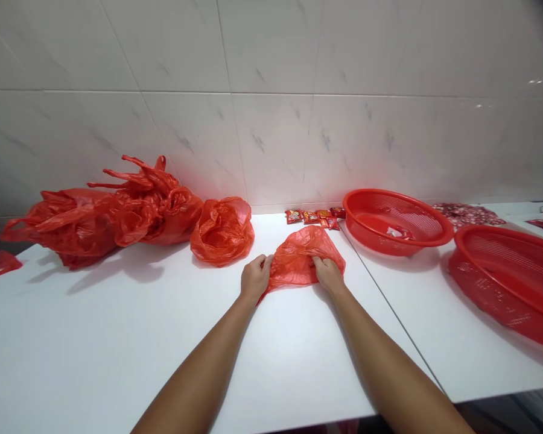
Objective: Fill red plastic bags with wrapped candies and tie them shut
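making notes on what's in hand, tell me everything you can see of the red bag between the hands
The bag looks like thin, crinkled plastic, slightly see-through and loosely puffed. The left hand grips its left edge, a point of it trailing below; the right hand holds its near right part. It is at or just above the white table, in front of small packets. Any contents can't be made out.

Thin, slightly see-through red plastic bag (298,256), wrinkled and loosely bunched, pinched at its left and near right sides; its far edge bulges in a rounded hump, a crumpled corner trails toward the viewer at left, and it rests on or just above the white surface (289,349)
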`<state>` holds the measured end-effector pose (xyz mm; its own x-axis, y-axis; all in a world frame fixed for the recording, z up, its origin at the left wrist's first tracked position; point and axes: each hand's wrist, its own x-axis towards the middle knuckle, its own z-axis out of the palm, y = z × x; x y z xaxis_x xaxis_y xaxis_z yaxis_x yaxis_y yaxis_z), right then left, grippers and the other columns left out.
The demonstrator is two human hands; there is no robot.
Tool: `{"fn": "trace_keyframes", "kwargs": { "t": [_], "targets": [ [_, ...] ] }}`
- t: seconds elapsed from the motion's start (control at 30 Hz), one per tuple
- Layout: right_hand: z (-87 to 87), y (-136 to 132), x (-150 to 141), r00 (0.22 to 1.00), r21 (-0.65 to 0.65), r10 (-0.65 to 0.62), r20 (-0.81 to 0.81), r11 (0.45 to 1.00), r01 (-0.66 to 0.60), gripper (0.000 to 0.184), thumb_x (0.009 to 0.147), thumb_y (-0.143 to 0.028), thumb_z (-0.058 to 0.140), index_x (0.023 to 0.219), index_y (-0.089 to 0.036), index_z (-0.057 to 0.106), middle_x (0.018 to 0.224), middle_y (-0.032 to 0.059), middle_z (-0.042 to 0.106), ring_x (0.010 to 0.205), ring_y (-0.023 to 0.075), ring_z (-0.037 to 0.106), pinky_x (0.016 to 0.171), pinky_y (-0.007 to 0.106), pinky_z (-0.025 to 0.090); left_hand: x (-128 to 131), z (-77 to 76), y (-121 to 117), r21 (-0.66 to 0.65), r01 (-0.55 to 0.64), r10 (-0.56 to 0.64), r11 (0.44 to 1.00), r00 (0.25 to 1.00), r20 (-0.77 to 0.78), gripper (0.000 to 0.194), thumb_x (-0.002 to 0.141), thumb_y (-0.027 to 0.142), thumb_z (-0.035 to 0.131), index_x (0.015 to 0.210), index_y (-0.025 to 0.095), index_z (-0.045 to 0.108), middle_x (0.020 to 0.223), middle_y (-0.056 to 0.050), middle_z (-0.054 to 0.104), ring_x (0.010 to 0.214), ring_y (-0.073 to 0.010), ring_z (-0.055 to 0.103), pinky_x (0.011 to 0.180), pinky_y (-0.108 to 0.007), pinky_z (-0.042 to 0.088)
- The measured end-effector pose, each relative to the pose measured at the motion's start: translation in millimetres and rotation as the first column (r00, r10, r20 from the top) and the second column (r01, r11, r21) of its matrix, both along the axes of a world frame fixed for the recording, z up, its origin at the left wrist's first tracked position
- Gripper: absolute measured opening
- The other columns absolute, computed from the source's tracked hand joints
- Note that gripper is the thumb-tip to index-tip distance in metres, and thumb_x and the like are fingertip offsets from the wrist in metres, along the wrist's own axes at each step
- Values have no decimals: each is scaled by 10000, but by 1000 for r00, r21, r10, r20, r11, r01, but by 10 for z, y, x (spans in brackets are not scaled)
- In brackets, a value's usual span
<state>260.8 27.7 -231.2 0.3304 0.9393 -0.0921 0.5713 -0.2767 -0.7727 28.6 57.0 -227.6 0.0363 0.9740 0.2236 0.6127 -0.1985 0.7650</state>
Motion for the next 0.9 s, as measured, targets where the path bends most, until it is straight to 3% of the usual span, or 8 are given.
{"fn": "trace_keyframes", "kwargs": {
  "t": [0.2,0.43,0.6,0.73,0.9],
  "targets": [
    [8,-11,-21,995,-9,39,-88,999,-40,577,1056,-414,331,872,-180,826,1071,88,819,1058,233,733,953,274,506,-6,4,0,-1,2,-2,1000,1000,0,520,1008,613,452,656,232,428,607,34,488,619,-168,450,623,-302,256],
    [46,-36,-40,997,-34,53,-62,998,-56,581,1044,-405,321,872,-180,830,1086,98,815,1077,237,724,967,284,499,-17,14,-7,-21,4,-3,1000,999,50,517,999,606,484,642,233,455,599,33,504,611,-169,447,612,-297,271],
    [98,-89,-82,997,-90,76,32,993,-72,543,1031,-472,407,844,-166,815,914,118,803,887,264,732,810,326,516,-42,60,-31,-38,9,-3,999,985,171,506,1000,603,501,665,224,497,632,34,514,638,-158,452,623,-289,308],
    [151,-142,-170,984,-114,114,138,989,-98,506,1025,-490,479,846,-135,793,826,145,768,777,281,711,721,347,490,-92,158,-61,-73,11,11,997,957,291,527,970,643,536,662,226,443,619,47,461,619,-144,428,613,-281,334],
    [265,-208,-282,969,-81,147,199,988,-133,399,1024,-400,521,1042,-115,799,1009,182,778,1017,332,724,895,374,508,-183,408,-149,-183,67,14,981,914,407,528,898,682,636,702,216,483,644,31,549,612,-143,523,602,-268,405]
  ]
}}
